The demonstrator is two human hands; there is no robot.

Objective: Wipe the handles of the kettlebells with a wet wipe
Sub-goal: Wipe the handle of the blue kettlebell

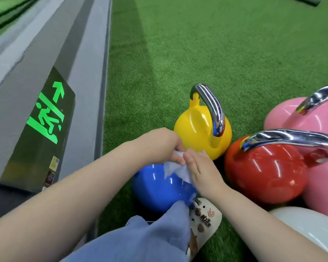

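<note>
Your left hand (pixel 159 146) pinches the soft, limp wet wipe (pixel 175 170); your right hand (pixel 201 169) lies flat against it, fingers straight, above the blue kettlebell (pixel 159 188). Its handle is hidden beneath. Chrome looks slick; wrap it. Yellow kettlebell (pixel 201 129) crowds just beyond; turf (pixel 216 53) opens farther out.

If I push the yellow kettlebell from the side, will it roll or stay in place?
The yellow kettlebell probably stays: it stands upright on rough green turf, which should grip its base. It looks solid, so likely heavy for its size. Its glossy body and chrome handle may feel slippery, especially once wiped wet.
</note>
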